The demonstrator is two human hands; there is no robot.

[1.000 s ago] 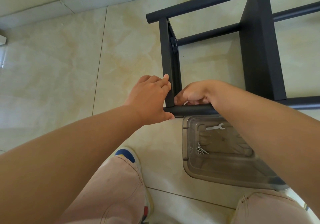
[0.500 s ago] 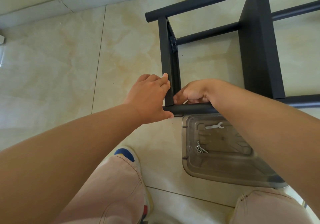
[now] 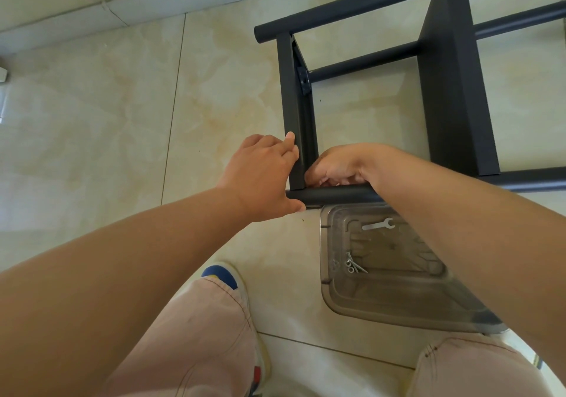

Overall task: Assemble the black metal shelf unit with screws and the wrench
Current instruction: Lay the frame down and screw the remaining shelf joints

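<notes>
Nearest the camera: pink trouser legs (image 3: 196, 329) and a shoe with a blue toe (image 3: 220, 274) on the tiled floor (image 3: 92, 120).
Clear tray: a transparent plastic tray (image 3: 398, 304) lies on the floor just this side of the shelf frame, partly under the right forearm.
Wrench: a small silver wrench (image 3: 378, 224) lies flat at the far end of the tray.
Screws: a few silver screws (image 3: 352, 265) sit bunched by the tray's left wall, apart from the wrench.
Left hand: the left hand (image 3: 263, 176) grasps the corner of the frame, fingers on the flat upright bar (image 3: 294, 105), thumb under the near round tube (image 3: 330, 195).
Right hand: the right hand (image 3: 340, 166) is curled inside that same corner with fingertips pinched together; what they pinch I cannot tell.
Shelf unit: the black metal shelf unit (image 3: 453, 84) lies on its side on the floor, stretching away to the upper right.
</notes>
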